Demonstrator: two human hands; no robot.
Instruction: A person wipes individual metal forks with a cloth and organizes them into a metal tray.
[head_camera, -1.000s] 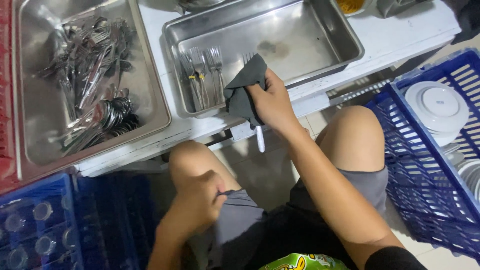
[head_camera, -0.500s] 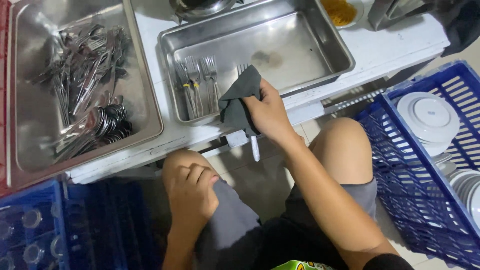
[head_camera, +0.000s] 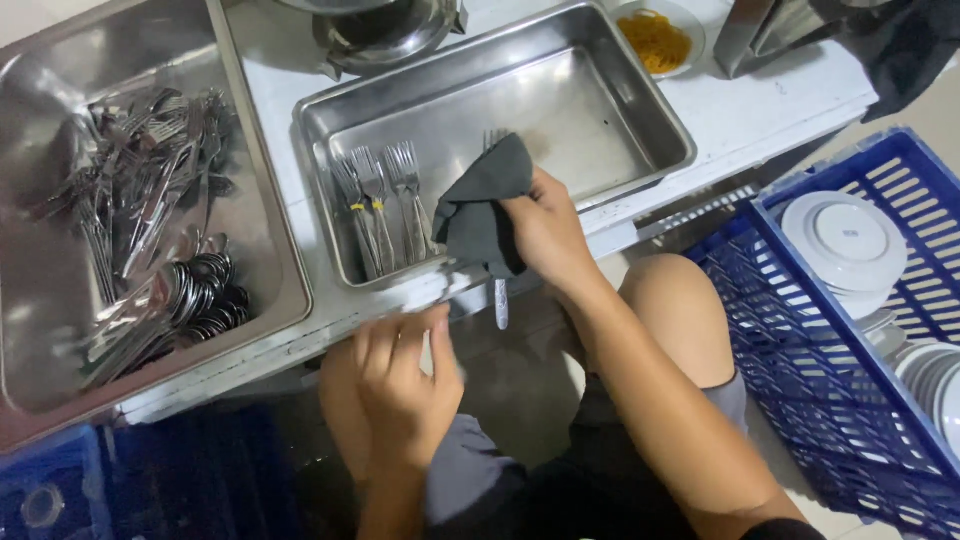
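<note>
Slippage was the main hazard at that moment: your right hand (head_camera: 545, 230) was closed on a dark grey cloth (head_camera: 482, 212) wrapped round a fork (head_camera: 498, 290), whose tines poked out at the far side over the steel tray (head_camera: 640, 120) while the handle hung past the near rim of the white table (head_camera: 760, 110), over open floor between your knees. Because only fabric gripped the metal, a loosened pinch could have let the fork slide down and out, I judged. Your left hand (head_camera: 405, 385) hung low near your left knee, fingers loosely curled and holding nothing that I could make out, well apart from the right, so it was poorly placed to catch a drop. Wiped forks (head_camera: 385, 205) lay at the left end of the same tray; a careless set-down could have scattered them. Unsorted cutlery (head_camera: 150, 240) filled the larger tray (head_camera: 40, 320) on the left, and a blue crate (head_camera: 800, 330) of white plates (head_camera: 845, 240) stood on the right.
</note>
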